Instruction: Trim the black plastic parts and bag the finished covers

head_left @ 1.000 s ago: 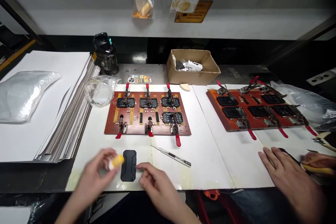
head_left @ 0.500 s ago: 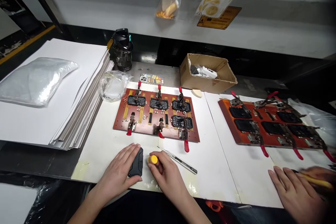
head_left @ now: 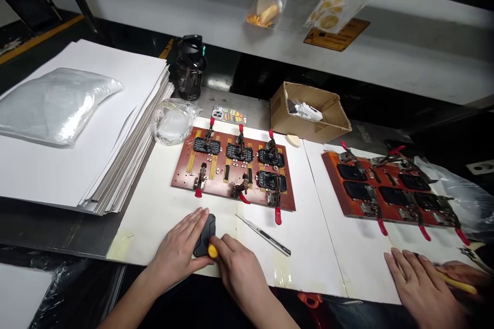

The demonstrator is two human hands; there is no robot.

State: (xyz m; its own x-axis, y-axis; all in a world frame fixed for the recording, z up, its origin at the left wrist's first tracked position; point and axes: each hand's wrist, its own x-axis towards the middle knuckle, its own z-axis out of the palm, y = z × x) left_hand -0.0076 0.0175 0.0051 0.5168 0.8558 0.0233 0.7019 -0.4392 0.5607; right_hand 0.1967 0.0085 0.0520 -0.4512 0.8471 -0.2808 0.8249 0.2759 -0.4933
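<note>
A small black rectangular part (head_left: 206, 232) lies on the white sheet near the table's front edge. My left hand (head_left: 181, 249) rests flat over its left side, fingers stretched out, pressing it down. My right hand (head_left: 235, 264) is closed round a small yellow piece (head_left: 212, 251) and holds it against the part's lower right corner. Behind them stands a brown fixture board (head_left: 234, 167) with several red-handled toggle clamps and black parts seated in it.
A thin metal blade tool (head_left: 263, 235) lies right of my hands. A stack of white sheets (head_left: 96, 128) with a plastic bag fills the left. A cardboard box (head_left: 309, 113), a black bottle (head_left: 190, 67) and a second orange fixture (head_left: 389, 187) stand behind; another person's hands (head_left: 424, 282) work at lower right.
The yellow piece went from my left hand to my right. My left hand moved onto the black part, and the right brought the yellow piece against its lower corner. The view shifted left.
</note>
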